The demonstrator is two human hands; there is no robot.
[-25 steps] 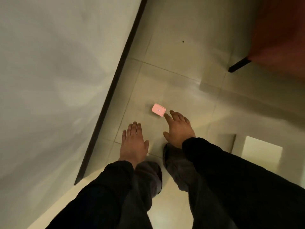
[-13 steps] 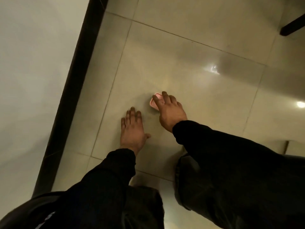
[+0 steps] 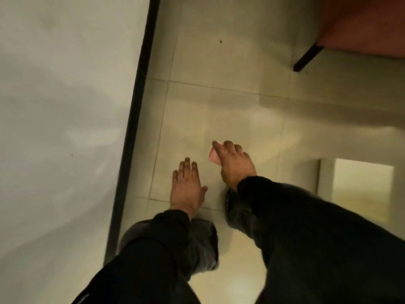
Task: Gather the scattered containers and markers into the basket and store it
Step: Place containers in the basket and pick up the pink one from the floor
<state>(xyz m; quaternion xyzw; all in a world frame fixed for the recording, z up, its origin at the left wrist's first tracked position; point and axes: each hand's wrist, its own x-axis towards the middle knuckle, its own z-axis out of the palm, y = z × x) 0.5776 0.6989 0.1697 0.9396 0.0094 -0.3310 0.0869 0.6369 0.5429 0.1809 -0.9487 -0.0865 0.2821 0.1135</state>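
Observation:
A small pink rectangular container is in my right hand, whose fingers curl over its top and hide most of it. Only its left edge shows, above the pale floor tiles. My left hand hangs beside it, lower and to the left, flat with fingers apart and holding nothing. Both arms wear dark sleeves. No basket or markers are in view.
A white wall with a black baseboard runs along the left. A red seat on a dark leg stands at the upper right. My grey trouser legs are below. A bright light reflection lies on the floor at right.
My right hand reached the pink container on the floor, closed its fingers over it and now has it gripped. The view pulled back up from the floor. My left hand stayed open.

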